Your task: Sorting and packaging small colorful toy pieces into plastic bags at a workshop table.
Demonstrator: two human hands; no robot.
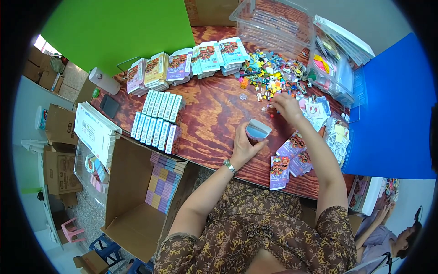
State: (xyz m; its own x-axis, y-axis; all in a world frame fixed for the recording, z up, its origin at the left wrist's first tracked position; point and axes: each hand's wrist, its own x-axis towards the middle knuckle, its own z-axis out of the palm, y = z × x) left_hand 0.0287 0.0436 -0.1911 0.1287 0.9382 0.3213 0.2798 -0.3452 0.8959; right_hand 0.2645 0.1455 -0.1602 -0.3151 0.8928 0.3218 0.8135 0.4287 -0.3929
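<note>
My left hand (245, 148) is wrapped round a small carton (258, 131), its open top facing up above the wooden table (210, 123). To its right, my right hand (287, 107) reaches down at the near edge of a pile of small colourful trinkets (273, 77). Its fingers are drawn together; what they hold, if anything, is too small to make out. A little red piece (272, 116) lies just below those fingers. Purple printed flat cartons (279, 171) lie near the table's front edge, right of my left hand.
Closed slim boxes (157, 121) stand in two rows at left, before stacks of flat cartons (180, 66). Below the edge, a big cardboard box (130, 182) holds packed boxes. Clear plastic bins (273, 27) stand behind. Another person (388, 235) sits at lower right.
</note>
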